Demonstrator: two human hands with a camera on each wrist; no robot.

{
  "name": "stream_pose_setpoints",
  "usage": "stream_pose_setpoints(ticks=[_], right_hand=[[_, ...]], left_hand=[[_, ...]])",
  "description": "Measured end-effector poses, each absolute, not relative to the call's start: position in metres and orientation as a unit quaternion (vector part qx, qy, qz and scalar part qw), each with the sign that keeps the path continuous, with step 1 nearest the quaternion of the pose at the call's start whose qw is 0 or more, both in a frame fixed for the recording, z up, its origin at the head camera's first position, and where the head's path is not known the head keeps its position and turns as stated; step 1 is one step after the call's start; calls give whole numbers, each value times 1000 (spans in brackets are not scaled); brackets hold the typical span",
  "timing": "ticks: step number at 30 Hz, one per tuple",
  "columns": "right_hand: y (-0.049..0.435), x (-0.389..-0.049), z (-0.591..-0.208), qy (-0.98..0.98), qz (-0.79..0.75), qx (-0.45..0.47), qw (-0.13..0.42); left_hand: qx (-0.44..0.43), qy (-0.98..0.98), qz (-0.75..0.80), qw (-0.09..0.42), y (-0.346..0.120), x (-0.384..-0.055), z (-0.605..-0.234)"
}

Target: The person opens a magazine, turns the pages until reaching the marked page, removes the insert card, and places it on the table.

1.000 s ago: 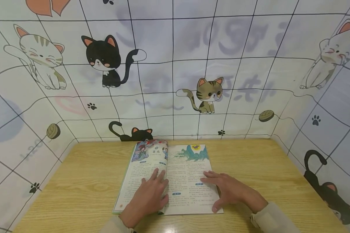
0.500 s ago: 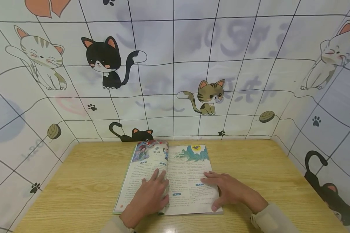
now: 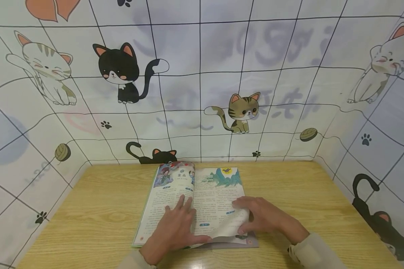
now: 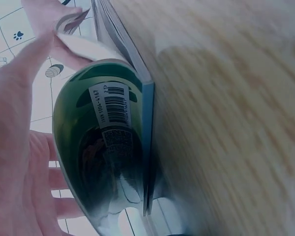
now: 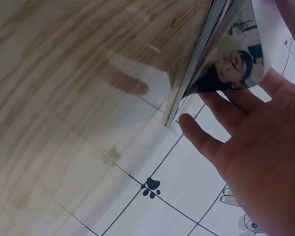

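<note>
An open magazine (image 3: 165, 201) lies on the table, with printed text and colour pictures on both pages. My left hand (image 3: 176, 226) rests on the left page beside the spine, fingers spread, its thumb stretched right over the lower page edge. On the other side, my right hand (image 3: 267, 216) pinches the right-hand page (image 3: 232, 224) near its lower outer corner. That page curls up off the sheets below. The right wrist view shows a cartoon face (image 5: 228, 69) on its underside. A green cover (image 4: 69, 118) with a barcode label (image 4: 113, 105) bows upward in the left wrist view.
The magazine lies on a light wood-grain table (image 3: 97, 209). Behind it and at both sides hangs a white gridded cloth (image 3: 181, 89) printed with cats, paw marks and yarn balls.
The right page's lower corner has lifted and curled between my right thumb and fingers. My left thumb has stretched rightward along the lower edge.
</note>
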State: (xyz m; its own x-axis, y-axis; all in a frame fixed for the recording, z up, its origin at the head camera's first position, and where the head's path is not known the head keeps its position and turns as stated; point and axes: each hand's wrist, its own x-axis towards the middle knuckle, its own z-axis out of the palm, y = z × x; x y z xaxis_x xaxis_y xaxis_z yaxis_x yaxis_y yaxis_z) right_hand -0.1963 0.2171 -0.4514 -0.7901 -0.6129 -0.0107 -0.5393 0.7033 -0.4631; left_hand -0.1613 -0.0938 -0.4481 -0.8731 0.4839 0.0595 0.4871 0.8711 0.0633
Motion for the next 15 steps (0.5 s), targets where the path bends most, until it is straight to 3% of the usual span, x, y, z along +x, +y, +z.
stream_pose_setpoints(ticks=[8,15], right_hand=[[213,-192,-449,932,-227,-282,21],[212,-191,-448,927,-242,-286,11]], left_hand=[[-260,-965,-16,34,-93,-160,-448],[-273,-959,8,78,-94,-161,-447]])
